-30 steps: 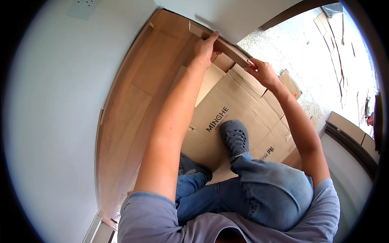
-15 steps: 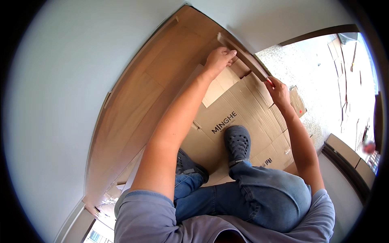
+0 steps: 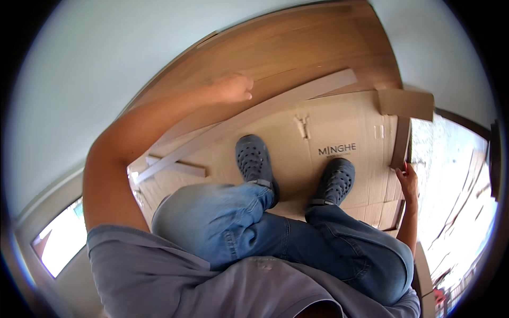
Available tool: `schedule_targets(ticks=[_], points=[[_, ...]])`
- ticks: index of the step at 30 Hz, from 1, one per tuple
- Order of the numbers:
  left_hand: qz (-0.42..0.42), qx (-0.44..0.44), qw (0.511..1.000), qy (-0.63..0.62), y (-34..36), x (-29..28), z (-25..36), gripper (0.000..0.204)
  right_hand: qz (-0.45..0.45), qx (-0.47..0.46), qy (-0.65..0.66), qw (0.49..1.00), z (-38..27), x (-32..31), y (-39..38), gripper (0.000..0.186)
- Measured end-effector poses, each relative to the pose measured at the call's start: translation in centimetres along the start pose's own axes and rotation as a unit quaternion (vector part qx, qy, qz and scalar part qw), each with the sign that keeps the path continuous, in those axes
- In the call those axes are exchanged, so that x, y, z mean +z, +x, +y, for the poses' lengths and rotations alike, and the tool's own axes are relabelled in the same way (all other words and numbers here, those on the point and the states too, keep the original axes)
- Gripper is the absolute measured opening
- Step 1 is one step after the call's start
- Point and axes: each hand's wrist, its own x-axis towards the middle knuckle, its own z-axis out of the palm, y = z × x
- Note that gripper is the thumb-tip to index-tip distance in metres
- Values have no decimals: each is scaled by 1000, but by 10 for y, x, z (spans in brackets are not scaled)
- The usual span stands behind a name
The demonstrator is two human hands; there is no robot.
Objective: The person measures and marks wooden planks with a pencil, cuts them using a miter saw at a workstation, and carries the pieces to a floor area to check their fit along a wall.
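My left hand (image 3: 233, 88) is blurred over the brown wooden boards (image 3: 297, 45), its fingers bent; I cannot tell whether anything is in it. Beside it a long pale strip (image 3: 275, 105) lies diagonally across boards and cardboard, with a shorter pale strip (image 3: 188, 169) at lower left. At the right, my right hand (image 3: 408, 180) grips a small red pen-like object (image 3: 405, 167) at the end of a dark wooden strip (image 3: 400, 146). My grey clogs (image 3: 253, 159) rest on the cardboard floor cover (image 3: 294, 175).
A white wall (image 3: 101, 63) curves along the left and top, another (image 3: 435, 63) meets it at upper right. A small cardboard piece (image 3: 405, 102) sits in that corner. A bright doorway floor (image 3: 450, 185) with scraps lies right; a window (image 3: 58, 238) is at lower left.
My view has swung toward the boards. My left hand has left the strip at the corner and moved over the boards. My right hand stays at the dark strip's end with the red object.
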Motion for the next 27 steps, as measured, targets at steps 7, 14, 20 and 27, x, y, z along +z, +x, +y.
schedule_targets(ticks=[7,14,20,27], points=[[200,-168,965,8,-65,183,-21,54,20,-80,-37,996,37,17,32,39],[376,-200,904,-26,-78,239,-17,47,-88,-62,-10,994,2,18,35,43],[398,-215,891,-34,-78,219,-23,44,-205,-11,35,978,-23,17,20,30],[176,-108,969,-135,-117,179,-76,68,-301,7,-67,951,-22,13,-12,24]])
